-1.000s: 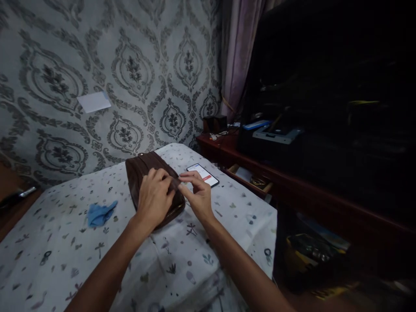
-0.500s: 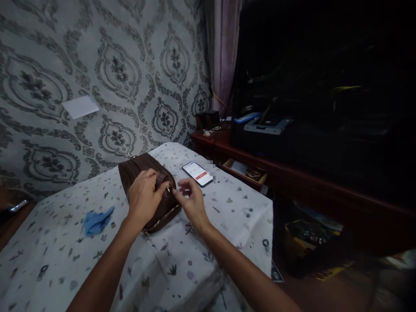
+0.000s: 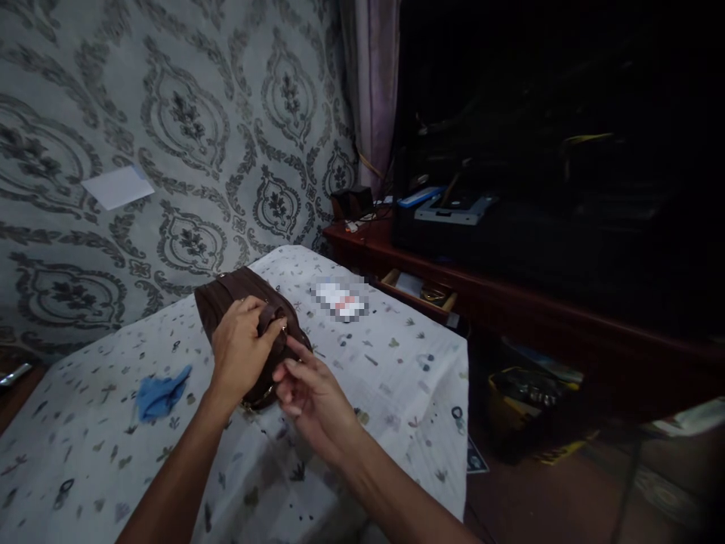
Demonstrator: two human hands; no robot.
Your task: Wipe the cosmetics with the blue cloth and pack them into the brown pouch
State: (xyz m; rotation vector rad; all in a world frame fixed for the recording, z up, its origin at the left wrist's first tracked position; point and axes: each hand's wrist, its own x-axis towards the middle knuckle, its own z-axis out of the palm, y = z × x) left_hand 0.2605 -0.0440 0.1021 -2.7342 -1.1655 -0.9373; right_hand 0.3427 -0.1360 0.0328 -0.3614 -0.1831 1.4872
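Observation:
A brown leather-like bag (image 3: 229, 291) with a metal zip lies on the patterned white cloth. My left hand (image 3: 241, 344) is closed around a raised brown strap or flap on the bag's top, its thumb close to a small gold-coloured metal fitting. At the bag's near right side is my right hand (image 3: 314, 393), palm turned inward. Its fingers are loosely curled and apart, with the fingertips beside the same fitting and nothing visible between them. Both hands hide much of the bag's top and front edge.
A crumpled blue cloth (image 3: 161, 393) lies left of the bag. Beyond the bag is a partly pixelated phone (image 3: 340, 298). Right of the covered table, a dark red desk (image 3: 374, 234) has an open drawer (image 3: 422, 291). Patterned wallpaper bearing a white card (image 3: 118, 187) rises behind.
My right hand has moved left and down, closer against the bag's side and fitting. My left hand keeps its hold. The whole view has shifted slightly, moving the scene leftward.

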